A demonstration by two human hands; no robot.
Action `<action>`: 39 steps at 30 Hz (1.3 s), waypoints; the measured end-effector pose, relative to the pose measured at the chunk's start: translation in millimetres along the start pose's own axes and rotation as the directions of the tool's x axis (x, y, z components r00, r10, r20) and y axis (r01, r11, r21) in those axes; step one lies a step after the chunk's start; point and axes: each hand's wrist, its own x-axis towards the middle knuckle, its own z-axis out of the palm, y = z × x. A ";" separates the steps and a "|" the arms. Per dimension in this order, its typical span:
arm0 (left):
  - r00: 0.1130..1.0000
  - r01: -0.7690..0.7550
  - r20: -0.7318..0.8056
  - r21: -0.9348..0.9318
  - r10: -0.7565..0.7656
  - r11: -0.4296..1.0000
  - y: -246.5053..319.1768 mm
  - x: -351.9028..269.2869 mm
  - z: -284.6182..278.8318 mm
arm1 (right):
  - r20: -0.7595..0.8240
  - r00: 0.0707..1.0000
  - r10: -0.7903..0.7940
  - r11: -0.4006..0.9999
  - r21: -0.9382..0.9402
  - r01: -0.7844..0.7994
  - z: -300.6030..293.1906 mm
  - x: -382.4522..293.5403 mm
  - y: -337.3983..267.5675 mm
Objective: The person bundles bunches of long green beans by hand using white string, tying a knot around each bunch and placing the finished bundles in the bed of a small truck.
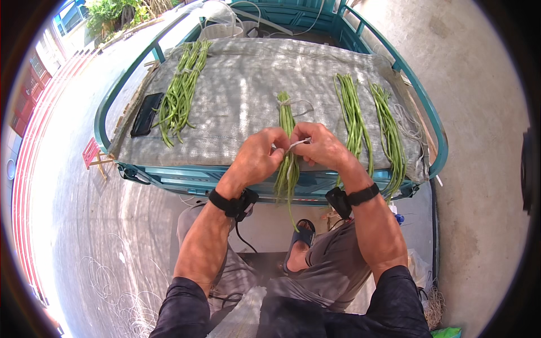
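Observation:
A bundle of yardlong beans [286, 118] lies in front of me on a grey woven cloth [245, 84], its lower ends hanging over the cart's edge. A pale tie string [312, 104] circles its upper end, with a loose tail out to the right. Lower on the bundle, my left hand [263, 154] and my right hand [321, 145] meet, thumbs and fingertips pinching a whitish strip [298, 143] over the beans. The exact crossing of the strip is partly hidden by my fingers.
Tied bean bundles [186, 80] lie at the left beside a black phone [146, 115]. Two loose bunches, a nearer bunch [353, 114] and an outer bunch [389, 131], lie right, near white strings [409, 122]. A teal cart rail [431, 110] borders the cloth. Buckets [222, 30] stand behind.

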 end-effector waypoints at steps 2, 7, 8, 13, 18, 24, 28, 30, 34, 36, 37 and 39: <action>0.996 -0.089 -0.011 0.001 0.089 0.996 -0.3 0.8 0.9 | 0.002 1.000 0.002 1.000 0.026 -0.002 0.5 -0.7 1.5; 0.992 -0.119 -0.041 0.043 0.120 0.992 -5.0 2.0 1.7 | -0.012 0.999 -0.044 0.999 0.006 0.044 5.5 -1.5 1.1; 0.994 -0.104 -0.042 0.035 0.105 0.994 -6.4 2.5 2.6 | -0.012 0.999 -0.044 0.999 0.006 0.044 5.4 -0.8 3.6; 0.999 -0.039 -0.032 -0.029 0.038 0.999 -3.6 5.3 3.2 | 0.010 0.998 -0.065 0.997 0.034 0.065 2.5 -1.2 10.5; 0.999 -0.032 -0.024 -0.026 0.031 0.999 -2.5 5.2 1.8 | 0.006 0.999 -0.048 0.998 0.033 0.048 1.3 -3.4 9.4; 0.991 -0.114 -0.059 0.053 0.117 0.992 2.6 3.5 0.7 | -0.001 0.999 -0.034 0.998 0.052 0.034 1.4 -4.4 9.9; 0.996 -0.079 -0.046 0.034 0.080 0.996 4.2 3.4 -0.3 | 0.032 0.999 -0.031 0.994 0.104 0.027 -0.6 -5.2 8.7; 0.997 -0.057 -0.050 0.021 0.058 0.998 4.4 3.8 0.0 | 0.060 0.997 -0.054 0.990 0.132 0.046 -4.3 -7.1 10.0; 0.998 -0.047 -0.049 0.003 0.047 0.999 0.6 4.8 0.8 | 0.116 0.987 -0.109 0.985 0.144 0.092 -10.1 -9.5 8.1; 0.997 -0.058 -0.056 0.004 0.058 0.998 -0.3 5.0 1.0 | 0.112 0.985 -0.130 0.986 0.122 0.117 -10.1 -10.5 6.5; 0.997 -0.046 -0.054 0.009 0.047 0.999 0.2 5.0 1.1 | 0.107 0.983 -0.151 0.985 0.099 0.141 -10.0 -11.4 4.9; 0.998 -0.034 -0.052 0.015 0.035 0.999 1.4 4.7 0.2 | 0.089 0.988 -0.129 0.989 0.088 0.121 -7.6 -13.7 -3.2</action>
